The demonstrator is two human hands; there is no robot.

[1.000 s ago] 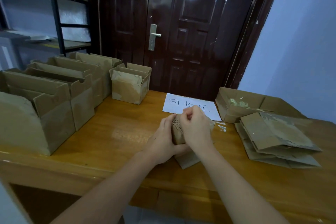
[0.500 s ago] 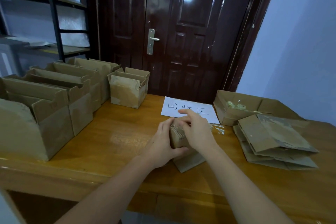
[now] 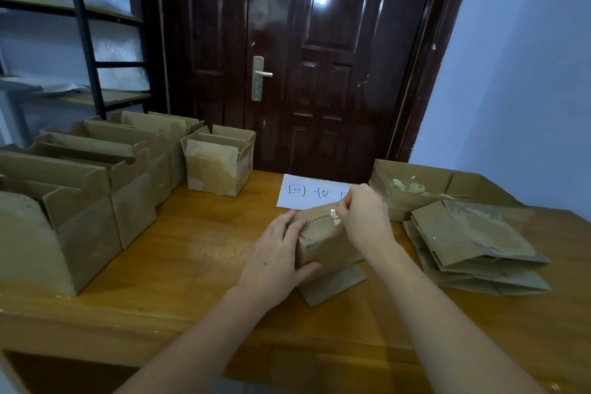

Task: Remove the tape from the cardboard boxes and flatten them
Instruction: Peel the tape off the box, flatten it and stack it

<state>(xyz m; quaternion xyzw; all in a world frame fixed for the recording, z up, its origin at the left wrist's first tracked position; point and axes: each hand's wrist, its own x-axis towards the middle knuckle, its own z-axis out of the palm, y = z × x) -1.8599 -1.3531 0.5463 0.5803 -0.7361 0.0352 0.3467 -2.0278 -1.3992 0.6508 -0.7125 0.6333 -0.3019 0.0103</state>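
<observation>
At centre frame the left hand (image 3: pixel 275 261) gripped the small box (image 3: pixel 323 243) on the table (image 3: pixel 192 253) while the right hand (image 3: pixel 364 217) pinched its tape (image 3: pixel 332 212), which I judged best peeled low and slow, box pinned

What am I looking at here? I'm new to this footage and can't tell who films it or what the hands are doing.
A person wears a camera on the head, so you look down along their own arms. The left hand steadies a small cardboard box on a wooden table. The right hand pinches a strip of clear tape at the box's top edge, apparently peeling it. To the left stand open boxes. To the right lies a stack of flattened boxes, behind it a shallow box holding what looks like wadded tape. A handwritten paper sign lies near the door.
</observation>
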